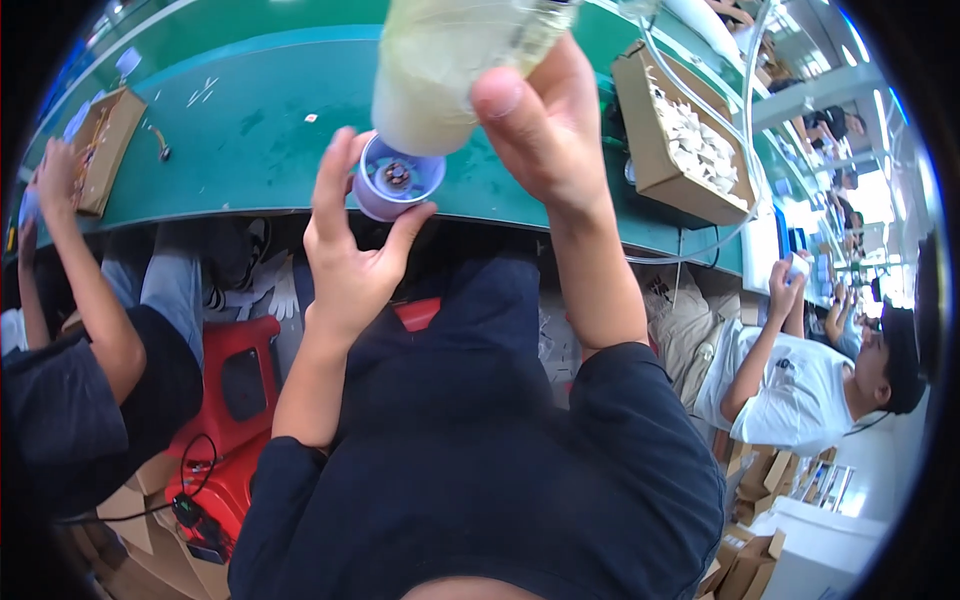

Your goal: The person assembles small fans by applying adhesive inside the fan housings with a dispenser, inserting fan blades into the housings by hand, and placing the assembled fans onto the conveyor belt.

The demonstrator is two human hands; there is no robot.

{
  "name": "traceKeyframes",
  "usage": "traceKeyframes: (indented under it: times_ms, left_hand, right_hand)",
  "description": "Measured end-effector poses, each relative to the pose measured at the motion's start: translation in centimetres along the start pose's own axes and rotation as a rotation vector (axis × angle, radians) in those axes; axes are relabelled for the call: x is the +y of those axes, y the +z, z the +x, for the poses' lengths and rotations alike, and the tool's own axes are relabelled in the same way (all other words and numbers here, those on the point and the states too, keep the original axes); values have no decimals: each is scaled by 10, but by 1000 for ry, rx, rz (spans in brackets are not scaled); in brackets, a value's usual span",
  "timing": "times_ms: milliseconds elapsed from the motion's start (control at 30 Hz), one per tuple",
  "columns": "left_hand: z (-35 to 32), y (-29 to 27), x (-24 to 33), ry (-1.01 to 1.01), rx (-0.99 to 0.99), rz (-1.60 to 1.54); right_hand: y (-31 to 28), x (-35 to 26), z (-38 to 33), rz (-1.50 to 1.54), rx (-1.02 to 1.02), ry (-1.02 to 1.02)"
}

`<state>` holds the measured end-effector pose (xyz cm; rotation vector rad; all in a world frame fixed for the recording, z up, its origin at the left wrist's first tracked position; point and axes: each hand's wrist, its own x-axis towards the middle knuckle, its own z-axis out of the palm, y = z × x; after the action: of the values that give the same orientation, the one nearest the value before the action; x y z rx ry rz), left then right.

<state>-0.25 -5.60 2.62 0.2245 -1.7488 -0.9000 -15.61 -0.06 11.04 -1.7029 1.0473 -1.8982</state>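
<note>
My left hand [352, 262] grips a small lavender plastic cup [385, 206] between thumb and fingers, just over the near edge of the green table [265, 130]. Inside the cup sits a small round part [397, 177] with brown and metallic spots. My right hand [550, 135] is wrapped round a cloudy, yellowish-white bottle [425, 85], thumb on its near side. The bottle is close above the cup and overlaps its far rim in view, so I cannot tell whether they touch. Its upper end runs out of the picture.
At right on the table stands a cardboard box [655, 165] of small white parts [695, 140], with a clear tube [752, 90] beside it. Another box [112, 140] is at left, where a co-worker's hand [58, 175] reaches. A red chair [225, 390] is at lower left. Another person [800, 385] sits at right.
</note>
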Motion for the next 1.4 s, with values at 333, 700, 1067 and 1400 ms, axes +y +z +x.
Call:
traceKeyframes:
  times_ms: [333, 700, 1067, 1400]
  left_hand:
    - [-39, 8, -1, -203, -4, -65]
    - [-51, 30, 9, -169, -171, -190]
    - [-52, 40, 20, -138, -337, -148]
    - [-41, 55, 20, -135, -388, -200]
  right_hand:
    - [-64, -66, -23, -1422, 44, 103]
    - [-227, -96, -57, -2016, 66, 1052]
    - [-254, -93, -64, -2024, 105, 1086]
    - [-193, -101, -51, -297, 470, 579]
